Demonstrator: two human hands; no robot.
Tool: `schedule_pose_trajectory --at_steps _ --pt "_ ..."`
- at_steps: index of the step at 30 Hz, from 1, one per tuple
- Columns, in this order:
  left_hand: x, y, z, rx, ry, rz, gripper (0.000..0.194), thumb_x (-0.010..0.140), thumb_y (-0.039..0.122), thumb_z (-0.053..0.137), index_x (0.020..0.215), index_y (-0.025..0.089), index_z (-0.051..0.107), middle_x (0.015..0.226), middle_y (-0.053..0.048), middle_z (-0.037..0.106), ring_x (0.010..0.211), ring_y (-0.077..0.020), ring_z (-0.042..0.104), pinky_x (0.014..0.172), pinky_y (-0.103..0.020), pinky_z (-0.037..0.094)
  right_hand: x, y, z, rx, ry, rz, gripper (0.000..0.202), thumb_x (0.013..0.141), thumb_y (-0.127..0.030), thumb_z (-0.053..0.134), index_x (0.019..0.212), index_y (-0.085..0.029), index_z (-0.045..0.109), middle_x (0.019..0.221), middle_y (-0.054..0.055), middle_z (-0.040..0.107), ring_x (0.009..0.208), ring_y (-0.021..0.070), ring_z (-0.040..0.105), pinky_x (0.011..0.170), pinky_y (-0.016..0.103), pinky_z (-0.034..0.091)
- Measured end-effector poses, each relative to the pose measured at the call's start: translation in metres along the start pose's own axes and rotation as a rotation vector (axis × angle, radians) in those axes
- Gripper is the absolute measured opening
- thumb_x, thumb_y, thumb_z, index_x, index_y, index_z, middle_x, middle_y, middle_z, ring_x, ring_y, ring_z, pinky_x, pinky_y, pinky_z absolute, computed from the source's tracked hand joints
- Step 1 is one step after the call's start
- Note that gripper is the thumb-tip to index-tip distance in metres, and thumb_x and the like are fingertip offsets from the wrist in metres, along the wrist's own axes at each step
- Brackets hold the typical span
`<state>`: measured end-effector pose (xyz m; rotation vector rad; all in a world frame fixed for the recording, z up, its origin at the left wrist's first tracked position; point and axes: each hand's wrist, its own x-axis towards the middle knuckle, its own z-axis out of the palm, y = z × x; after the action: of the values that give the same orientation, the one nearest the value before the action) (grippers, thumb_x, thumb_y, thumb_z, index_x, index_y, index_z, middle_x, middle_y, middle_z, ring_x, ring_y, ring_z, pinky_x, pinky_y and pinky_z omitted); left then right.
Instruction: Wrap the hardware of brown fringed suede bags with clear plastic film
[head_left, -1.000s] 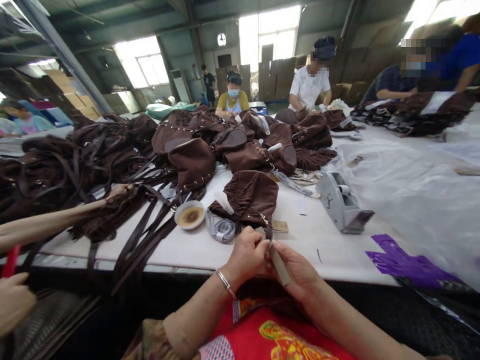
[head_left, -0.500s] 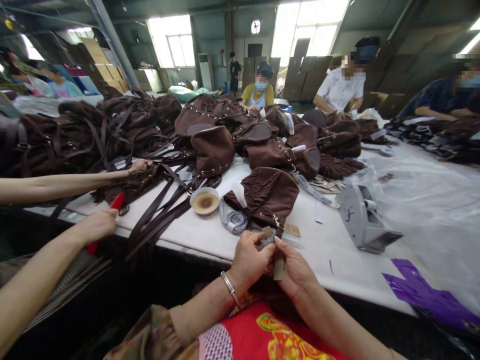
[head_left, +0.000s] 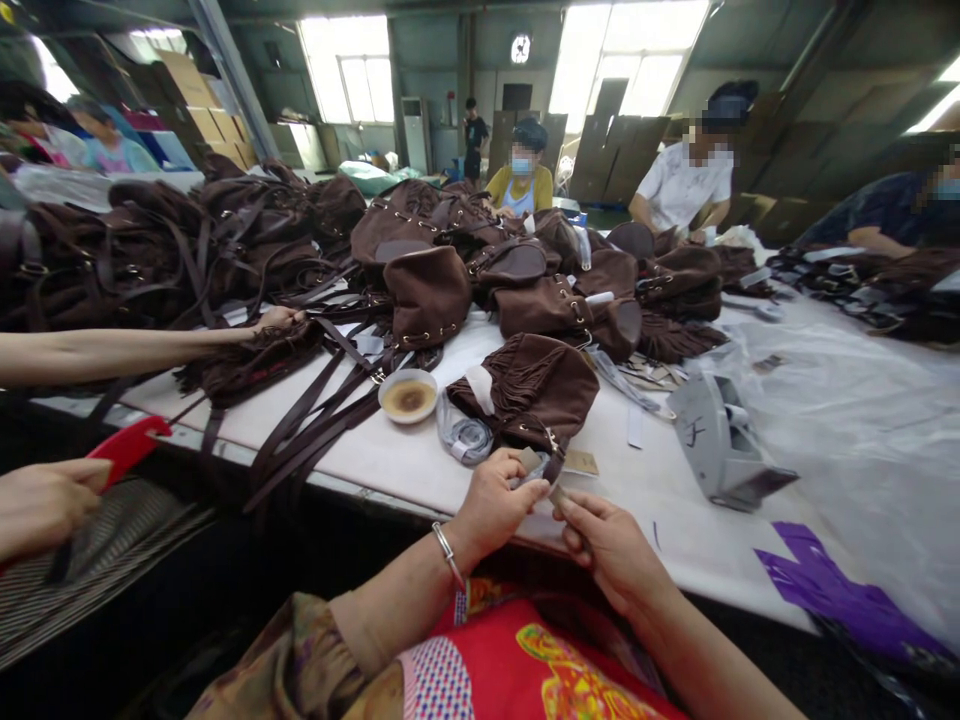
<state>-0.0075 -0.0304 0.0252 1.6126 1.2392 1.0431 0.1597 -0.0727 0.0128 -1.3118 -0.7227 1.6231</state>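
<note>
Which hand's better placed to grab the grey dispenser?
Right, probably: the right hand is nearer the grey dispenser; the left hand sits farther off, closer to the white bowl. Both look occupied, so it may need freeing first.

Heaped brown bags (head_left: 427, 295), a long worktable (head_left: 420, 480), co-workers (head_left: 686, 185) and stacked cardboard boxes (head_left: 221, 135) show a factory workshop.

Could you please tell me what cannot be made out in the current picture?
All in the head view:
Tan strip: partly hidden by the right hand.
Small card: print too small to read.
Red tool: partly covered by a co-worker's hand.
Person at far right: cut off by the edge.
</note>
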Motion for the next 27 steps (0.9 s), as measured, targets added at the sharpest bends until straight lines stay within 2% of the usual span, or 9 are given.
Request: schedule_pose_trajectory --at_steps 6,9,12,15,17,20,23,25,27 --pt "0.004 -0.005 0.000 -0.030 -0.022 -0.033 0.021 0.076 0.026 0.069 0.060 0.016 0.060 0.076 0.000 0.056 0.075 -0.0133 0.054 0.069 -0.026 0.041 0.014 0.011 -0.004 -0.027 -0.017 -0.026 0.037 0.072 -0.048 0.077 0.076 -0.014 0.062 0.047 -0.008 0.044 0.040 0.0038 0.032 0.040 0.018 0.022" --pt "0.005 -0.010 -0.001 -0.006 -0.009 -0.026 0.020 0.075 0.027 0.069 0.061 0.016 0.059 0.076 0.001 0.056 0.075 -0.0131 0.053 0.069 -0.025 0.041 0.013 0.008 -0.002 -0.168 -0.047 -0.074 0.036 0.078 -0.049 0.070 0.083 -0.015 0.062 0.047 -0.007 0.046 0.040 0.0057 0.035 0.040 0.019 0.025" --pt "0.007 -0.011 -0.004 0.030 -0.003 -0.044 0.020 0.075 0.025 0.068 0.060 0.016 0.058 0.074 0.001 0.055 0.074 -0.0131 0.053 0.068 -0.025 0.041 0.002 0.001 -0.005 -0.475 -0.028 -0.283 0.043 0.083 -0.041 0.065 0.117 -0.015 0.058 0.062 -0.002 0.060 0.050 0.0117 0.051 0.047 0.023 0.042" --pt "0.010 -0.011 -0.009 0.066 -0.032 -0.051 0.017 0.074 0.022 0.068 0.060 0.016 0.059 0.073 0.001 0.057 0.074 -0.0139 0.054 0.069 -0.026 0.041 -0.009 -0.009 -0.012 -0.803 -0.142 -0.666 0.054 0.081 -0.025 0.065 0.133 -0.021 0.050 0.090 0.005 0.067 0.074 0.0175 0.063 0.069 0.031 0.055" --pt "0.012 -0.010 -0.013 0.087 -0.073 -0.022 0.016 0.072 0.019 0.068 0.060 0.016 0.059 0.075 0.000 0.059 0.076 -0.0145 0.056 0.071 -0.026 0.043 -0.009 -0.018 -0.016 -0.959 -0.244 -0.887 0.041 0.083 -0.016 0.059 0.123 -0.023 0.058 0.100 0.007 0.067 0.085 0.0191 0.064 0.079 0.034 0.055" --pt "0.013 -0.009 -0.016 0.115 -0.139 0.064 0.016 0.072 0.019 0.071 0.060 0.017 0.060 0.081 -0.002 0.062 0.080 -0.0159 0.057 0.074 -0.027 0.044 0.003 -0.032 -0.014 -1.082 -0.278 -1.036 0.024 0.089 -0.011 0.051 0.101 -0.023 0.068 0.097 0.007 0.067 0.090 0.0189 0.064 0.080 0.032 0.054" --pt "0.011 -0.009 -0.016 0.135 -0.176 0.160 0.015 0.077 0.028 0.071 0.068 0.017 0.066 0.088 -0.005 0.062 0.085 -0.0173 0.058 0.077 -0.029 0.046 0.021 -0.044 -0.003 -1.132 -0.216 -1.044 0.019 0.088 -0.013 0.054 0.084 -0.022 0.071 0.104 0.009 0.068 0.098 0.0215 0.063 0.087 0.036 0.051" --pt "0.009 -0.008 -0.017 0.156 -0.182 0.221 0.011 0.080 0.026 0.069 0.074 0.017 0.068 0.092 -0.006 0.060 0.088 -0.0179 0.057 0.080 -0.029 0.047 0.031 -0.048 0.005 -1.122 -0.197 -0.977 0.018 0.084 -0.011 0.058 0.077 -0.021 0.071 0.109 0.009 0.069 0.103 0.0229 0.062 0.091 0.038 0.049" --pt "0.006 -0.007 -0.019 0.181 -0.186 0.267 0.005 0.080 0.020 0.066 0.078 0.017 0.069 0.095 -0.007 0.059 0.090 -0.0183 0.057 0.082 -0.030 0.048 0.037 -0.050 0.010 -1.100 -0.219 -0.856 0.018 0.079 -0.008 0.059 0.075 -0.021 0.072 0.096 0.006 0.072 0.093 0.0208 0.064 0.086 0.035 0.049"
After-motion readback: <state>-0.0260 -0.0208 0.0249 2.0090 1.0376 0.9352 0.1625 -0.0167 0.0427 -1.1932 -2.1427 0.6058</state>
